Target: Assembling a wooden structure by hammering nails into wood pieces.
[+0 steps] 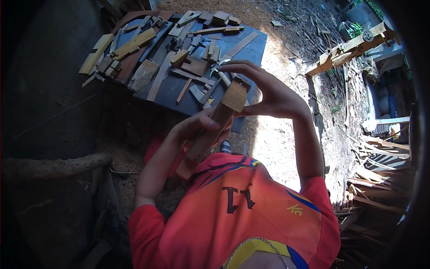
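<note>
A long, squared wooden block (204,141) is held up in front of my chest, tilted with its far end to the right. Its far end (235,97) is paler and catches the light. My left hand (199,125) is closed around the middle of the block, the thumb lying on its upper face. My right hand (273,92) arches round the far end, thumb at the block's right side and fingers curved beyond it. The fingertips are partly lost in glare and behind the wood.
Beyond the block stands a dark table (174,96) strewn with wooden pieces, strips and small blocks. A stone-like lump (144,75) rests near its front edge. A thick branch (58,167) lies at left. A timber beam (347,50) and split wood (380,179) lie at right.
</note>
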`<state>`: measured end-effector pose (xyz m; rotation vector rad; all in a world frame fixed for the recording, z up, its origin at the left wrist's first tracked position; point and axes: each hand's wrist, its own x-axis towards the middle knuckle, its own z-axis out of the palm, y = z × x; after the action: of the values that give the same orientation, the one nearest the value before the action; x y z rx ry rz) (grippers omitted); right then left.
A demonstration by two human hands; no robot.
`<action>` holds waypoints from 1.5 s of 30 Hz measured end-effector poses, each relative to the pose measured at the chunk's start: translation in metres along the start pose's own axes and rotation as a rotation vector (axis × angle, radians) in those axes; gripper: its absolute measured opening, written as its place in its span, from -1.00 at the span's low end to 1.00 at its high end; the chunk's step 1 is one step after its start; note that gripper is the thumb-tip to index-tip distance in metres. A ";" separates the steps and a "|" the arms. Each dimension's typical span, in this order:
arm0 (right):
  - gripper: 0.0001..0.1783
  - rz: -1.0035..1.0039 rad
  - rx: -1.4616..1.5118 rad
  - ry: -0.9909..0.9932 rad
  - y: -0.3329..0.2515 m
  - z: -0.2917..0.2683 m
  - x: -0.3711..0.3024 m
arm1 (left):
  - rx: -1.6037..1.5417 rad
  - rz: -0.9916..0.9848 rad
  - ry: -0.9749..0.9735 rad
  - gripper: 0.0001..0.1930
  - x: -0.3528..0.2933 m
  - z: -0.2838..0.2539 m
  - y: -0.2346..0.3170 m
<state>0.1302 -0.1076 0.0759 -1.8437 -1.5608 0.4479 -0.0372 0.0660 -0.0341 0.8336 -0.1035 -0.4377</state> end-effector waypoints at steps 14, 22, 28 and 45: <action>-0.36 0.151 0.065 -0.092 0.047 0.021 -0.037 | 0.575 -0.129 0.169 -0.13 -0.018 -0.013 -0.030; -0.35 0.258 0.171 -0.061 0.119 0.096 -0.073 | 0.567 -0.311 0.377 -0.38 -0.014 -0.040 -0.088; -0.28 0.328 0.202 -0.115 0.139 0.123 -0.087 | 0.529 -0.149 0.381 -0.38 -0.020 -0.087 -0.159; -0.29 0.648 -0.498 0.028 0.349 0.217 0.001 | 0.557 -0.264 0.829 -0.34 0.039 -0.109 -0.248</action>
<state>0.2451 -0.0689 -0.3169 -2.7369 -1.0795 0.3232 -0.0567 -0.0207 -0.2929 1.5290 0.6881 -0.2789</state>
